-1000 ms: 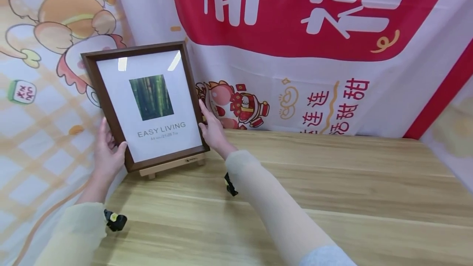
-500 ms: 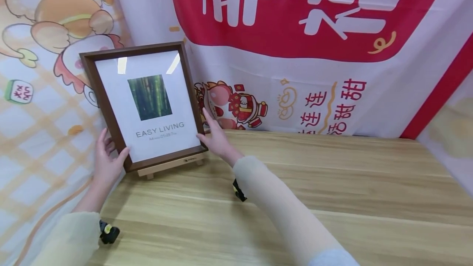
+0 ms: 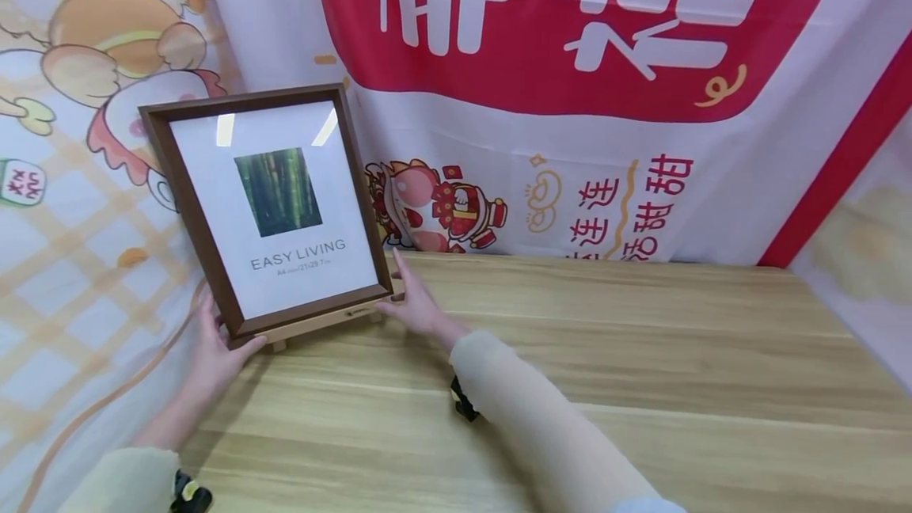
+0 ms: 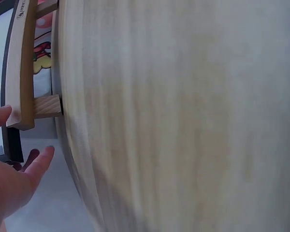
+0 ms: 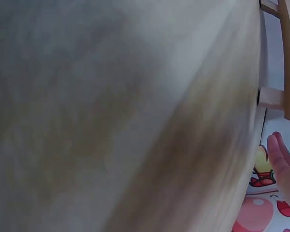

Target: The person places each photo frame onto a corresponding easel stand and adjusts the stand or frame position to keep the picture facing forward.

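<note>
A brown picture frame with a bamboo print and the words EASY LIVING leans back on a small wooden easel at the table's left. My left hand is at the lower left corner; its thumb touches the end of the easel's ledge, while the other fingers extend beside and behind the frame. At the lower right corner is my right hand, thumb near the ledge and fingers spread beside the frame. In the right wrist view, straight fingers show below the ledge. The easel's back is hidden.
The wood-grain table extends to the right. A red and white printed cloth hangs behind it, and a checked cartoon cloth hangs at the left. An orange-brown cord-like line runs down the left side.
Both hands have slid down from the frame's sides to its lower corners, by the easel's ledge. The frame still leans on the easel; the whole view has shifted slightly.
</note>
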Motion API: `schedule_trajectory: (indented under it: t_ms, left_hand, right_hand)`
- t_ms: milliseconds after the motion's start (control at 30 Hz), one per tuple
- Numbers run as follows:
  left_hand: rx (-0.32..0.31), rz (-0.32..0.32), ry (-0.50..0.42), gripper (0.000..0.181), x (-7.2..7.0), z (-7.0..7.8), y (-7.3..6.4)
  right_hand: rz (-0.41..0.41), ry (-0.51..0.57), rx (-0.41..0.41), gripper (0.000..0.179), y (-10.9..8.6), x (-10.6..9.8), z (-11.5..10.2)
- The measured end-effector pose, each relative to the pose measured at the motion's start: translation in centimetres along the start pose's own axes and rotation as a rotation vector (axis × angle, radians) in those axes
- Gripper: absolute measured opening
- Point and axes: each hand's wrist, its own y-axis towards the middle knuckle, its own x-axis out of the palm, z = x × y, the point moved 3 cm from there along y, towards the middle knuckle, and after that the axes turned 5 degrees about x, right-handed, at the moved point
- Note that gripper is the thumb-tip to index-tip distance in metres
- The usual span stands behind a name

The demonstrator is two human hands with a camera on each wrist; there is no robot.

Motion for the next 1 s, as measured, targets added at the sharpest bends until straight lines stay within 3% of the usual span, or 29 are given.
schedule_trajectory:
  t_ms: [267, 467, 667, 1000]
  left_hand:
    - [-0.062, -0.015, -0.079, 0.115, 1.0, 0.1, -0.2]
    - [-0.088, -0.031, -0.162, 0.116, 1.4, 0.2, -0.4]
    - [-0.098, -0.04, -0.15, 0.116, 1.9, 0.6, -1.0]
    - [-0.138, -0.048, -0.109, 0.114, 3.9, 2.3, -1.9]
  right_hand:
    - [0.016, 0.027, -0.086, 0.108, 0.0, 1.0, -0.1]
    - [0.048, 0.02, -0.027, 0.109, -0.1, 1.1, 0.0]
    - [0.053, 0.067, 0.016, 0.111, -0.1, 0.9, 0.5]
    - [0.062, 0.044, 0.062, 0.107, -0.2, -0.7, 1.3]
